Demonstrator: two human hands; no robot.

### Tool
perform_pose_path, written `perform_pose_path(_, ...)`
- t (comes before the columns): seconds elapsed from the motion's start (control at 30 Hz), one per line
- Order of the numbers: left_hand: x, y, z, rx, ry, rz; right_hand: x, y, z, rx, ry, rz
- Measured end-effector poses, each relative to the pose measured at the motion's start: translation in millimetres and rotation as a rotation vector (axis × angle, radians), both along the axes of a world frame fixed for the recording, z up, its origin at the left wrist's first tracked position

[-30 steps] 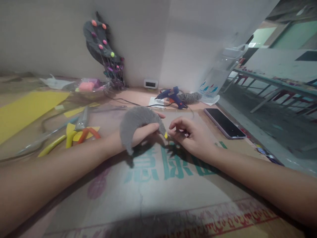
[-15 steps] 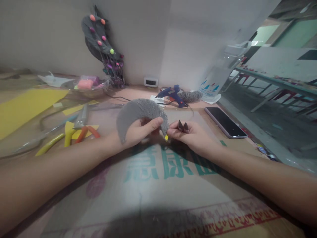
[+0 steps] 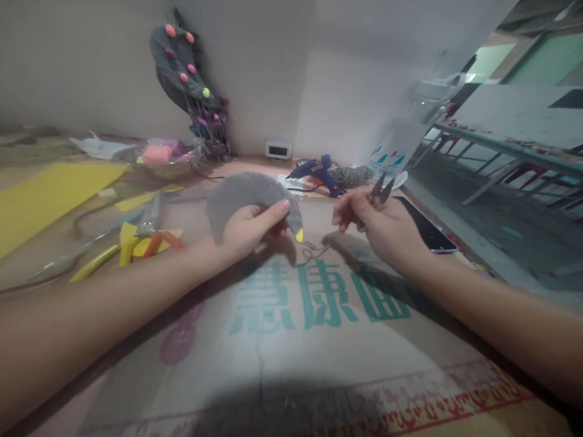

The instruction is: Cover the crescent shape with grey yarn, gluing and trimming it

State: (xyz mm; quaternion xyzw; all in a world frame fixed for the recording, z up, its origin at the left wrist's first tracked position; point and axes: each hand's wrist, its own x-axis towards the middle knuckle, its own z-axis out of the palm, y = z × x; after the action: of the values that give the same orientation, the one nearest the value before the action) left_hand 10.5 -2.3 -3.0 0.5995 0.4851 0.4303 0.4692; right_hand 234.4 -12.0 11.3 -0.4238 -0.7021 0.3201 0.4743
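Note:
My left hand (image 3: 252, 226) is closed around a crescent moon shape (image 3: 241, 189) wound in grey yarn, its thumb across the front. At the crescent's right tip a bit of yellow (image 3: 299, 235) shows. From that tip a loose yarn tail (image 3: 314, 250) curls over the cardboard. To the right, apart from the crescent, my right hand (image 3: 389, 227) is raised with a pair of scissors (image 3: 381, 189) in its grip. The dark blades point up and away; the handles are hidden in the palm. Its fingertips are curled.
A blue glue gun (image 3: 314, 170), a grey yarn bundle (image 3: 353, 177) and a small clock (image 3: 278, 149) stand along the wall. A phone (image 3: 426, 224) lies behind my right hand. Pliers (image 3: 130, 246) and yellow sheets (image 3: 50, 200) are left. A decorated grey crescent (image 3: 175, 67) leans on the wall.
My right hand has moved away from the crescent's tip, up and to the right, with the scissors. The crescent has shifted slightly left and up. The yarn tail now shows on the cardboard.

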Motion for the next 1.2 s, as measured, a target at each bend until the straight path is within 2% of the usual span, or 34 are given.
perform_pose_path(0.1, -4, 13, -1.2, -0.008, -0.191, 0.120, 10, 6, 11.6, -0.061, 0.037, 0.109)
perform_pose_path(0.2, -8, 24, -1.6, -0.034, -0.311, 0.162, 10, 3, 18.4, -0.202, -0.107, 0.327)
perform_pose_path(0.27, -9, 27, -0.7, -0.042, -0.338, 0.177, 9, 1, 16.8, -0.243, -0.190, 0.404)
perform_pose_path(0.37, -10, 24, 1.5, -0.021, -0.331, 0.168, 12, 7, 5.9, -0.268, -0.100, 0.398)
perform_pose_path(0.5, -10, 21, 2.1, 0.003, -0.298, 0.161, 21, 20, -10.2, -0.415, 0.043, 0.371)
perform_pose_path(0.6, -10, 21, 0.4, 0.016, -0.292, 0.154, 20, 21, -14.1, -0.411, -0.128, 0.403)
perform_pose_path(0.7, -9, 21, -0.8, 0.010, -0.276, 0.137, 13, 14, -9.2, -0.284, -0.363, 0.454)
perform_pose_path(0.77, -9, 21, -0.9, -0.005, -0.254, 0.138, 10, 6, -2.3, -0.336, -0.368, 0.590)
perform_pose_path(0.83, -9, 21, -1.1, -0.021, -0.244, 0.137, 8, -1, 4.8, -0.534, -0.274, 0.781)
perform_pose_path(0.9, -10, 22, -1.8, -0.031, -0.251, 0.131, 9, -6, 9.5, -0.652, -0.189, 0.877)
perform_pose_path(1.03, -9, 23, -3.5, -0.022, -0.257, 0.119, 7, -9, 9.8, -0.537, -0.136, 0.801)
perform_pose_path(1.17, -6, 17, 0.6, -0.018, -0.189, 0.093, -1, -21, 9.4, -0.666, -0.204, 0.917)
perform_pose_path(1.2, -5, 14, 3.1, -0.013, -0.143, 0.080, -3, -25, 10.1, -0.602, -0.237, 0.842)
